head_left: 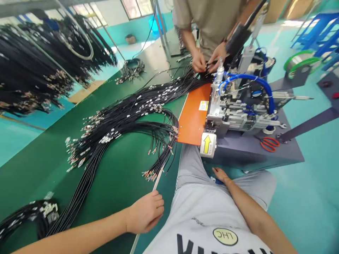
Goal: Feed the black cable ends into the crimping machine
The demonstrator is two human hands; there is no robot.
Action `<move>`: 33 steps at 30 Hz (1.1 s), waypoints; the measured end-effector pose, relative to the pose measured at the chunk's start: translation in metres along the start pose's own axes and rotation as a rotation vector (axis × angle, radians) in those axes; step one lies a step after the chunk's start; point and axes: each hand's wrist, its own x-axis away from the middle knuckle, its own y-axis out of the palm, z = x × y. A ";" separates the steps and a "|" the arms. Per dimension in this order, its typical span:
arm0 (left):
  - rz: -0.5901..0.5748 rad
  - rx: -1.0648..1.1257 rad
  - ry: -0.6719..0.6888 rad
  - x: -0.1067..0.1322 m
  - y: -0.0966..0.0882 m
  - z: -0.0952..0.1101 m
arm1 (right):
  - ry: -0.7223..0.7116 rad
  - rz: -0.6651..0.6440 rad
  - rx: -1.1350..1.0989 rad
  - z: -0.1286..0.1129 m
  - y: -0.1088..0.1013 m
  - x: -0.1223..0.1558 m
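My left hand (148,211) is closed, its fingers curled over the white-trimmed table edge (158,180). Just beyond it lie the stripped ends of a bundle of black cables (164,155). Below the front of the machine, between my legs, is my right hand (221,174), small and partly shadowed. Its visible fingers stretch to the left, and I make out nothing held in them. Under that hand shows a small blue surface (217,181) with a white label, mostly hidden by my legs.
A long cable pile (137,109) with white tags crosses the green table (119,176). The machine (238,109) has an orange plate (194,116); red-handled scissors (269,144) lie beside it. A co-worker's hands (209,61) handle cables behind. Cables hang on a rack (47,63).
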 end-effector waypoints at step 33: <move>0.223 -0.184 -0.650 -0.051 -0.171 -0.323 | -0.434 -0.229 0.113 -0.128 -0.161 0.104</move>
